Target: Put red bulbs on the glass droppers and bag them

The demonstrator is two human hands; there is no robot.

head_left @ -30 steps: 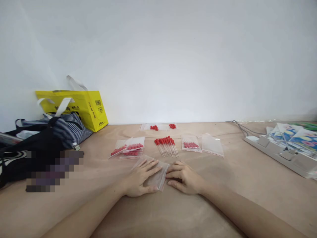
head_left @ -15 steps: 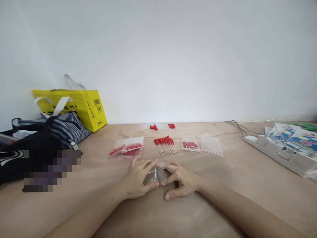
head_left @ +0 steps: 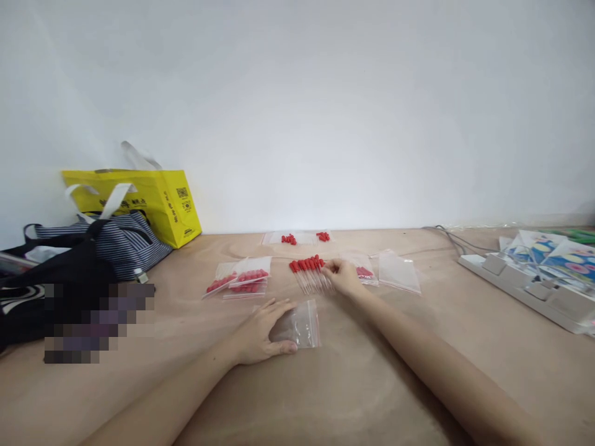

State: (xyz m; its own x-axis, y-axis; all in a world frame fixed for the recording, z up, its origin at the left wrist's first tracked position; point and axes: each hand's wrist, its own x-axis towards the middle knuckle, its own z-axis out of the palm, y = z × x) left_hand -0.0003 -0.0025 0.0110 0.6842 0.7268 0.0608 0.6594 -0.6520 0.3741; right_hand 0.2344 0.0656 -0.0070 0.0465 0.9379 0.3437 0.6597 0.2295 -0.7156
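A clear zip bag (head_left: 304, 325) lies flat in front of me, with no droppers visible in it. My left hand (head_left: 260, 334) rests on its left side, thumb and fingers spread. Beyond it is a row of glass droppers with red rubber bulbs (head_left: 307, 265), their thin tubes pointing toward me. My right hand (head_left: 341, 275) is at the row's right end, fingers pinched at the bulb of a dropper; the fingers partly hide it. Right behind that hand lies a bag of droppers (head_left: 365, 272), partly covered.
Filled dropper bags (head_left: 246, 280) overlap at left, and an empty-looking bag (head_left: 400, 272) lies right. Against the wall is a larger bag with red bulbs (head_left: 302, 238). A yellow bag (head_left: 179, 210) and striped bag (head_left: 121, 241) stand left; a power strip (head_left: 520, 291) lies right.
My right hand has left the clear zip bag and moved forward and right to the dropper row, its fingers closing there. The left hand has stayed on the bag.
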